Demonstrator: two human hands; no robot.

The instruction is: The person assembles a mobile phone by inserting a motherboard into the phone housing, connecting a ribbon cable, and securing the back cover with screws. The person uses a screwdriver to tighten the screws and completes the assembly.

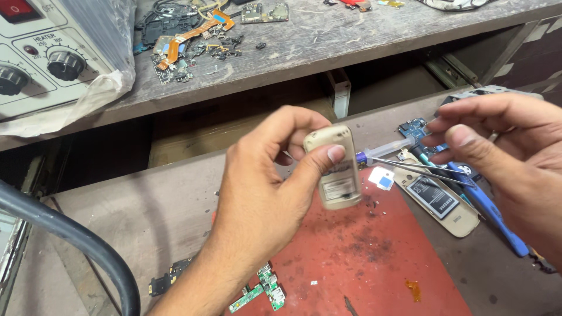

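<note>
A worn grey surface [146, 205] carries a red mat [374, 257], with a wooden shelf [351, 35] of scattered circuit scraps [187, 41] behind it. The left hand [263, 193] is curled shut around a small beige phone shell [338, 169], held above the mat; a pale rectangular label shows on the shell's lower face. The right hand [503, 146] pinches thin metal tweezers [410, 167], tips pointing toward the shell. Just beside the mat lies a second beige phone [436, 202] with a dark battery bearing a grey label, and a small white-and-blue square tag [381, 178].
</note>
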